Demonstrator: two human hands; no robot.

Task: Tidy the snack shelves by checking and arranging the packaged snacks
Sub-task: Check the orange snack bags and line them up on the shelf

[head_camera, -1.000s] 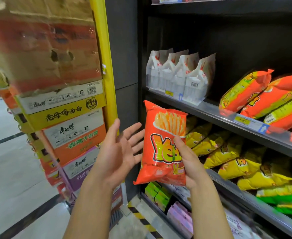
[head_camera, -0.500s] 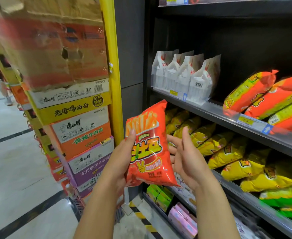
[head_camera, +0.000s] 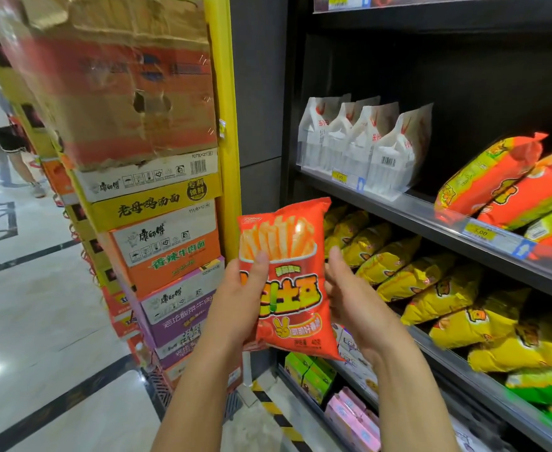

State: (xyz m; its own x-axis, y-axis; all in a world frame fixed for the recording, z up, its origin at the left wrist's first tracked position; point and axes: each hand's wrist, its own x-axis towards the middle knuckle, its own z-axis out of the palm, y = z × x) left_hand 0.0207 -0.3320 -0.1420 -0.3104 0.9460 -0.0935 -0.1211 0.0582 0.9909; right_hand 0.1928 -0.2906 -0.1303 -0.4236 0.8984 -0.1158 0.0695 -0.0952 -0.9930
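I hold an orange-red snack bag (head_camera: 287,288) printed with fries upright in front of the shelf's left end. My left hand (head_camera: 235,305) grips its left edge with the thumb on the front. My right hand (head_camera: 359,305) lies against the right edge, thumb beside the bag and fingers hidden behind it. Yellow snack bags (head_camera: 431,278) lie in a row on the middle shelf just right of the bag. On the shelf (head_camera: 431,213) above stand white packs (head_camera: 359,148) and slanted orange bags (head_camera: 496,177).
A tall stack of noodle cartons (head_camera: 157,223) and a yellow post (head_camera: 225,125) stand close on the left. Green boxes (head_camera: 307,370) and pink boxes (head_camera: 349,415) sit on the lowest shelf. A person (head_camera: 7,141) stands far left on the tiled floor.
The bag passed from my right hand to my left and was turned to show its front, now upright. My right hand has come back against its right edge.
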